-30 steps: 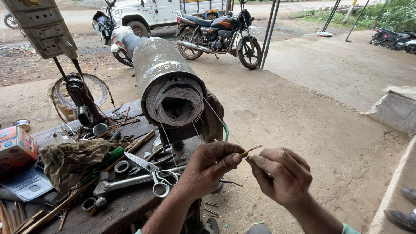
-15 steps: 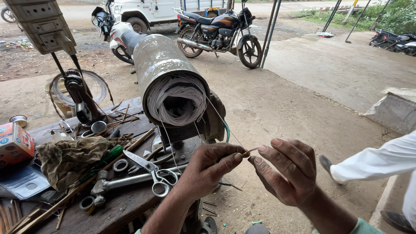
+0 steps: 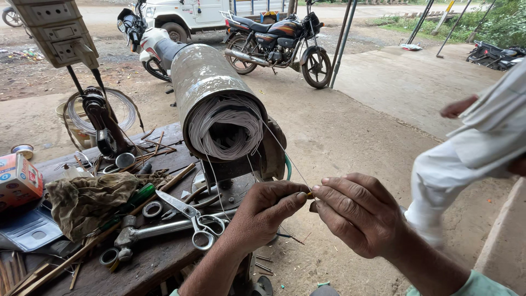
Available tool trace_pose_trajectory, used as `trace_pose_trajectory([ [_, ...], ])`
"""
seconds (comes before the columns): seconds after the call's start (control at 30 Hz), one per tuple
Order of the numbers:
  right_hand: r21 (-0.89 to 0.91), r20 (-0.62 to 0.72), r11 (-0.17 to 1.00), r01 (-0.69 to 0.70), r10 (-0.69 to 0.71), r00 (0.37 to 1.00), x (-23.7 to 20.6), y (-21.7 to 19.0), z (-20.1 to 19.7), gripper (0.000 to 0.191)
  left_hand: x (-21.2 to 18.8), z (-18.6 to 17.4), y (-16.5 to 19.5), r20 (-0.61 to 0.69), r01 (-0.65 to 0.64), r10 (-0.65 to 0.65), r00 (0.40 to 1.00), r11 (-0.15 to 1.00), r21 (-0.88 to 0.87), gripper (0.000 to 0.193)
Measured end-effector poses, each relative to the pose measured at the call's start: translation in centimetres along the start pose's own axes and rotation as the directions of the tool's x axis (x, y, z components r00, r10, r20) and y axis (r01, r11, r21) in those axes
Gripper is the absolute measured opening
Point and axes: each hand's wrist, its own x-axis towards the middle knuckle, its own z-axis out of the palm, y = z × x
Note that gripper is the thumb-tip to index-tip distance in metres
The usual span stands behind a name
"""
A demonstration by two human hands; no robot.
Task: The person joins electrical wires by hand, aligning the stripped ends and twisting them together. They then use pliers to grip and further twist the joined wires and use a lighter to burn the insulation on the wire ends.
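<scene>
My left hand [image 3: 268, 211] and my right hand [image 3: 356, 216] meet fingertip to fingertip over the edge of a wooden workbench [image 3: 148, 263]. Together they pinch a thin wire [image 3: 282, 151] with a small yellowish piece at the pinch point. The wire runs up to a big metal cylinder [image 3: 211, 87] whose open end is packed with pale wire windings [image 3: 224, 129]. More thin strands hang from the windings down toward the bench.
Scissors [image 3: 192, 216], a wrench [image 3: 148, 231], metal rings, a dirty rag [image 3: 87, 200], a small box [image 3: 19, 178] and sticks lie on the bench. A wire coil [image 3: 101, 109] stands behind. Another person in white [image 3: 471, 153] walks at the right. Motorcycles [image 3: 274, 44] are parked beyond.
The person in white has walked further into view at the right. My hands have closed together on the wire and the view has shifted slightly.
</scene>
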Motion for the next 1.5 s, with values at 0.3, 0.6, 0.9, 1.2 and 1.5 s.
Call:
trace_pose_trajectory([
  [0.3,0.091,-0.056,0.994,-0.052,0.057,0.997,0.3,-0.3,0.8,0.024,0.2,0.1,-0.4,-0.065,-0.005,0.003,0.998,0.999,-0.037,0.039],
  [0.6,0.288,-0.068,0.898,-0.333,0.366,0.928,-1.5,-1.5,2.9,0.022,0.4,0.4,-1.2,-0.085,-0.132,0.132,0.988,0.991,0.011,0.024],
  [0.9,0.726,0.664,-0.511,-0.461,0.696,0.273,-2.7,-0.9,4.7,0.019,0.3,0.1,-0.6,-0.070,-0.265,0.280,0.957,0.949,0.170,0.012],
  [1.2,0.290,-0.279,0.805,-0.518,0.589,0.759,-3.5,-1.7,3.4,0.030,-0.4,-0.4,0.0,-0.022,-0.298,0.303,0.953,0.946,0.124,0.018],
  [1.5,-0.037,-0.136,0.999,-0.039,0.034,0.990,-1.7,0.5,2.0,0.020,-0.4,0.0,0.0,-0.011,-0.256,0.259,0.966,0.959,0.119,0.019],
])
